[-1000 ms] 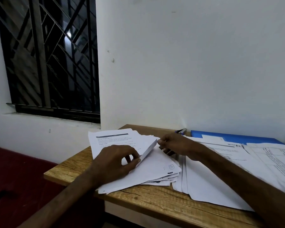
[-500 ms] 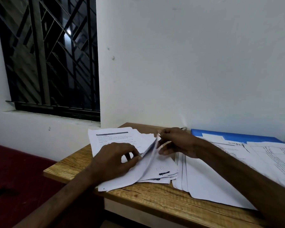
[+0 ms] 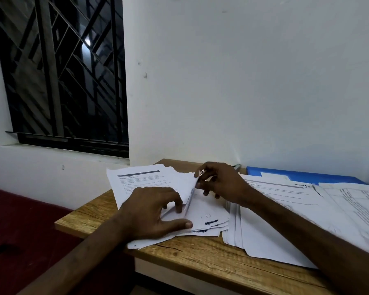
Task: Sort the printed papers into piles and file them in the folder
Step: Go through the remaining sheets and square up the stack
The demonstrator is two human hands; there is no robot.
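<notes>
A loose pile of printed papers (image 3: 149, 177) lies on the left end of the wooden table (image 3: 200, 254). My left hand (image 3: 151, 211) rests on this pile, its fingers curled on the lower edge of a raised sheet (image 3: 190, 194) and its thumb flat on the pages below. My right hand (image 3: 219, 182) pinches the top corner of that same sheet, which stands almost on edge. Under it a page with blue ink marks (image 3: 209, 221) shows. A blue folder (image 3: 303, 175) lies at the back right against the wall.
A second stack of white sheets (image 3: 262, 239) lies under my right forearm, and more printed pages (image 3: 349, 201) spread to the right. A pen (image 3: 236, 166) sits by the wall. A barred window (image 3: 60, 71) is at the left; the table's left edge drops to a red floor (image 3: 19, 218).
The sheet held by both hands has been lifted from nearly flat to almost upright, uncovering the ink-marked page beneath. My right hand has risen slightly with its corner.
</notes>
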